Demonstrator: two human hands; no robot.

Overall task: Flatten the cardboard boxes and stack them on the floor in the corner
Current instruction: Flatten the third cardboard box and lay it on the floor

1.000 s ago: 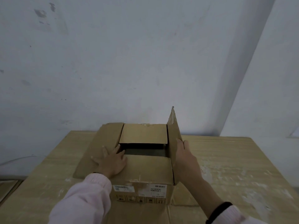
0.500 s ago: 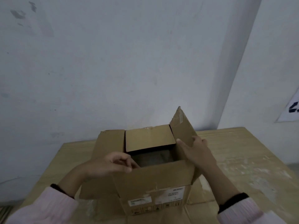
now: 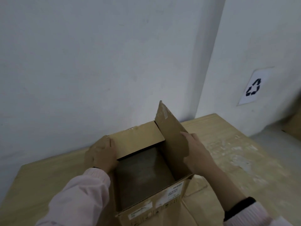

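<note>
A brown cardboard box [image 3: 164,199] stands open-topped on a wooden table [image 3: 236,144], white labels on its near side. Its dark inside is visible. The far flap lies partly over the opening and the right flap stands upright. My left hand [image 3: 102,154] grips the left flap and left wall of the box, fingers curled over the edge. My right hand [image 3: 197,152] lies flat against the outer face of the upright right flap, fingers along its edge.
Flat cardboard [image 3: 200,207] lies on the table under the box. A white wall stands right behind. A paper sign with a recycling symbol [image 3: 254,87] hangs on the right wall. More brown cardboard [image 3: 293,126] shows at the far right edge.
The near flap is no longer over the opening, so the inside shows. My left hand moved from the near flap to the left flap. The view swung left, so the box looks turned.
</note>
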